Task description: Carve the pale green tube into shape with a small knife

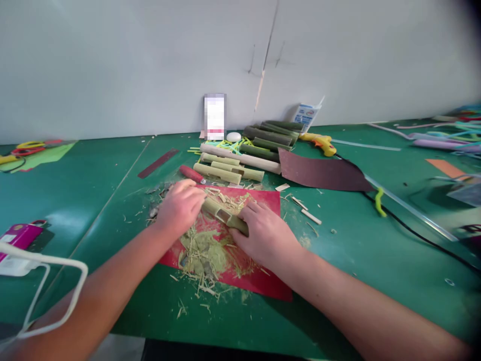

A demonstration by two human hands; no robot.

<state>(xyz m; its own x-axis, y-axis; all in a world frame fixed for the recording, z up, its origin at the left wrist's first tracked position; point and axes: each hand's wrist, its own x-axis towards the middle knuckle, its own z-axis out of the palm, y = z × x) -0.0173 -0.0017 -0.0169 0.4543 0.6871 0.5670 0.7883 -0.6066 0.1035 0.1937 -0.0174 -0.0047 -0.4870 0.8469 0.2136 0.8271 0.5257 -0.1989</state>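
A greenish bamboo tube (215,209) with a rectangular notch cut in its wall lies slantwise over a red sheet (259,281). My left hand (180,204) has its fingers closed around the far left end. Around the near right end my right hand (263,231) is wrapped, thumb toward me. Pale shavings and fine dust (210,255) cover much of the sheet beneath. Just beyond my left hand rests a red-handled tool (192,174); its working end is not plain to see. Behind it lie several notched pale bamboo pieces (218,173).
Dark green bamboo tubes (268,135) and a long grey tube (240,158) lie farther back. To their right are a brown sandpaper sheet (323,171) and a yellow glue gun (319,143) with a black cable. A phone (215,118) leans on the wall. White tubing (80,286) crosses front left.
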